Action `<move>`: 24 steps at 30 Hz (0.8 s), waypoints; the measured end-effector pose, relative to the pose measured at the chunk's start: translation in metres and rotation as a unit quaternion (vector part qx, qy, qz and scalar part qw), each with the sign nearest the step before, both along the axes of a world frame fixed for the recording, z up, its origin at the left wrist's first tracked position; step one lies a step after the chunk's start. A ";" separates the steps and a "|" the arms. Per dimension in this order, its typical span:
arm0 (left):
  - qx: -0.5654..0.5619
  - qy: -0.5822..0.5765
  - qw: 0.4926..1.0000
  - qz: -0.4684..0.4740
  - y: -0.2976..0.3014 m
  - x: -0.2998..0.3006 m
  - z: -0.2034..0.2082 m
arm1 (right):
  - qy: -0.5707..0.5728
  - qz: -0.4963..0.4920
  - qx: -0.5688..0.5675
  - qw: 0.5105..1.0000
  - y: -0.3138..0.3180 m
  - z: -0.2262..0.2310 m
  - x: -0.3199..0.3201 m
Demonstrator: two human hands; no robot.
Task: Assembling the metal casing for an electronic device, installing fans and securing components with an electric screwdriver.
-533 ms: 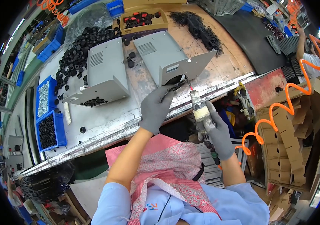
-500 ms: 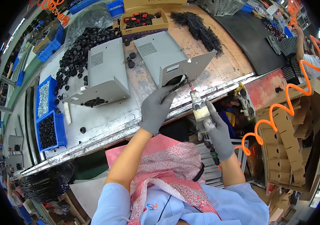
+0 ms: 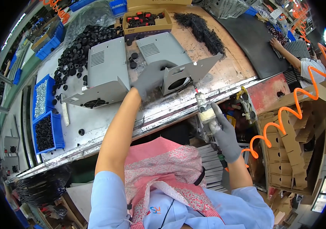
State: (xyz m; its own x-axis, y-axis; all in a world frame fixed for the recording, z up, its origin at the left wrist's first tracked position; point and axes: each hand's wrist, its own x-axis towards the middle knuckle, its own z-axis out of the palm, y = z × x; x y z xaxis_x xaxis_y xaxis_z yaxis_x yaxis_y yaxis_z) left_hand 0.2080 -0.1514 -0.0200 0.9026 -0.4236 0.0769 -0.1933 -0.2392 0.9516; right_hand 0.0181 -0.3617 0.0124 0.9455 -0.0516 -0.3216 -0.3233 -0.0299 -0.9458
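My right hand, in a grey glove, is closed around a pneumatic screwdriver. Its thin bit points up at the front panel of the right-hand grey metal case, by the edge of a round opening. My left hand, also gloved, reaches over the near left side of this case, beside that panel. Motion smears the hand, and its fingers are partly hidden. A second grey metal case stands to the left, with a black round grille in its front panel.
Black caps lie heaped at the back left. Blue bins hold silvery parts and black parts. Behind are a cardboard box and black wire guards. An orange coiled hose hangs right; a co-worker's arm rests beyond.
My left hand has moved up and left, from the round opening to the case's side. The screwdriver stays nearly where it was. The co-worker's raised arm has come down onto the dark mat.
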 end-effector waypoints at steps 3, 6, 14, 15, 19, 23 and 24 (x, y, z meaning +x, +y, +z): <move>0.014 0.093 0.995 -0.037 -0.003 0.004 0.003 | -0.021 -0.009 0.009 1.000 -0.002 -0.006 -0.001; -0.022 0.083 0.994 -0.063 -0.001 0.004 0.002 | -0.003 -0.015 0.018 1.000 -0.002 -0.003 -0.002; -0.014 0.087 0.992 -0.096 -0.003 0.004 0.004 | -0.001 -0.025 -0.007 1.000 0.003 0.005 -0.003; -0.018 0.092 0.991 -0.095 -0.003 0.003 0.003 | 0.016 -0.026 -0.007 1.000 0.003 0.006 -0.003; -0.012 0.087 0.991 -0.104 -0.005 0.003 0.006 | -0.003 -0.014 -0.014 1.000 -0.003 0.003 0.000; 0.025 0.011 0.998 -0.057 -0.013 -0.001 -0.001 | -0.011 0.008 -0.040 0.999 -0.012 -0.003 0.006; 0.002 -0.012 1.000 -0.019 -0.014 -0.001 -0.009 | -0.033 0.017 -0.071 0.997 -0.015 -0.008 0.007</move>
State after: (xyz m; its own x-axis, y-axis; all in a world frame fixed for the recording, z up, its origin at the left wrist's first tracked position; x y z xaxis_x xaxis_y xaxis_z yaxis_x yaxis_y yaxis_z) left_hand 0.2072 -0.1658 -0.0292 0.8840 -0.4575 0.0960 -0.2241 -0.2345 0.9459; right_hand 0.0255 -0.3769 0.0043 0.9664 -0.0597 -0.2500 -0.2567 -0.1745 -0.9506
